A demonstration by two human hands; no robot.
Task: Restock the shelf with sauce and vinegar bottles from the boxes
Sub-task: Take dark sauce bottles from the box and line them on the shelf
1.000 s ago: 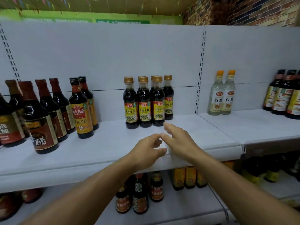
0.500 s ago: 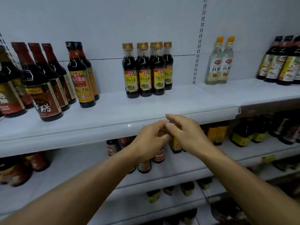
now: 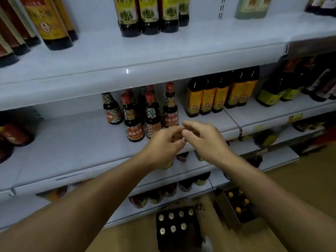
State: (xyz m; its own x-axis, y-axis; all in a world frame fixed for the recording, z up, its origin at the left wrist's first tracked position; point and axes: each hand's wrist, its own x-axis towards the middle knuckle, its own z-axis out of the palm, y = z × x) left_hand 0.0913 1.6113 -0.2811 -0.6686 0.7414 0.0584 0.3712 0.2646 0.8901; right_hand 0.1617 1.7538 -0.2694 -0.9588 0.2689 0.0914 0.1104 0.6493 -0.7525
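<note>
Both hands lowered since before, left hand point(image 3: 164, 142) and right hand point(image 3: 203, 140) touching, fingers loosely curled

bottle labels point(image 3: 127, 13) blurred, nothing legible

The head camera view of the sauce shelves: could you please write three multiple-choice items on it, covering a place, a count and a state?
1. Where is the dark box of gold-capped bottles?
A. on the floor below the shelves
B. on the top shelf
C. in the hands

2. How many caps show in that box?
A. two
B. seven
C. twelve

3. What do the left hand and right hand hold?
A. one bottle each
B. a box together
C. nothing

Answers: 1 A, it sits on the floor under the lowest shelf; 2 B, four caps behind, three in front; 3 C, the fingertips meet, no bottle between them.
</note>
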